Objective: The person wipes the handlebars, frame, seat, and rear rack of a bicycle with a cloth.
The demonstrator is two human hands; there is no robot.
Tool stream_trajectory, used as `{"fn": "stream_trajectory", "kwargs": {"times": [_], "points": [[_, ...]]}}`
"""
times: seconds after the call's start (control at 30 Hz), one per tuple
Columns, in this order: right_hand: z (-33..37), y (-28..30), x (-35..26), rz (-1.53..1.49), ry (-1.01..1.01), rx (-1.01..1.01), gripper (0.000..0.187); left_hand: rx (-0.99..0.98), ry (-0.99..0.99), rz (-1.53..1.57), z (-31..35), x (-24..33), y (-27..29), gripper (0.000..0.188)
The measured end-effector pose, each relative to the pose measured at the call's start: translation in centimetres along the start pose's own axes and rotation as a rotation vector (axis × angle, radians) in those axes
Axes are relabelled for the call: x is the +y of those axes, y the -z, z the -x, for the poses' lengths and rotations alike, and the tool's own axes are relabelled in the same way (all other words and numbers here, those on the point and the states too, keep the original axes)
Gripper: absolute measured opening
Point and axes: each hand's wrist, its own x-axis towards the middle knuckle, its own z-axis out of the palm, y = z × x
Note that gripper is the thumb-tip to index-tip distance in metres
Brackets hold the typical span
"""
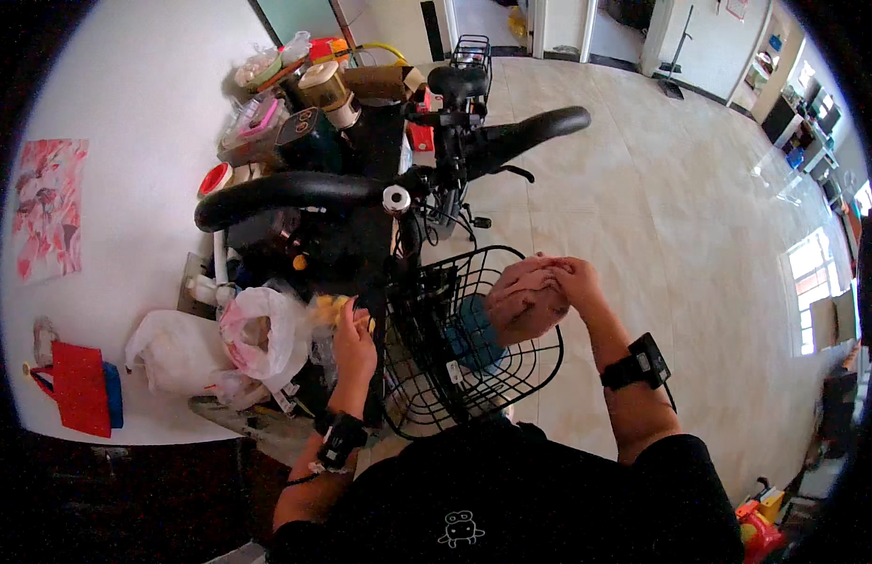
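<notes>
We're looking down at a bike with black handlebars point(295, 193) and a black wire basket point(474, 376) up front. Our right hand point(572, 280) is gripping a pinkish bundle point(522, 305) over the basket rim, above something blue point(474, 334) inside. Our left hand point(354, 343) touches something yellow point(331, 308) beside a pink plastic bag point(262, 334).

1. Daylight enters through the windows point(812, 282) at the right and washes the pale tiled floor point(661, 216) bright, with soft glare patches.
2. The white wall point(126, 169) at the left is evenly lit, nearly overexposed.
3. The dark bicycle handlebar point(361, 183) and the black wire basket point(474, 348) lose detail in shadow.
4. Fisheye distortion bends straight edges; the corners fall into black vignette.
5. The picture is slightly soft overall, softer toward the rim.
</notes>
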Motion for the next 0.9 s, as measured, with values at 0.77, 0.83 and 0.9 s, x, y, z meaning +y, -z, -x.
{"fn": "stream_trajectory", "kwargs": {"times": [0.77, 0.83, 0.9], "points": [[3.7, -1.7, -5.0, 0.651, -0.030, -0.048, 0.031, 0.073, 0.007, 0.112, -0.1, -0.8, -0.6, 0.038], [6.6, -0.9, -6.1, 0.726, -0.192, -0.155, 0.037, 0.029, -0.007, 0.064, 0.1, -1.3, -0.6, 0.038], [9.6, -0.3, -7.1, 0.708, -0.243, -0.157, 0.043, 0.047, 0.000, 0.094, -0.3, -2.7, -1.2, 0.039]]}}
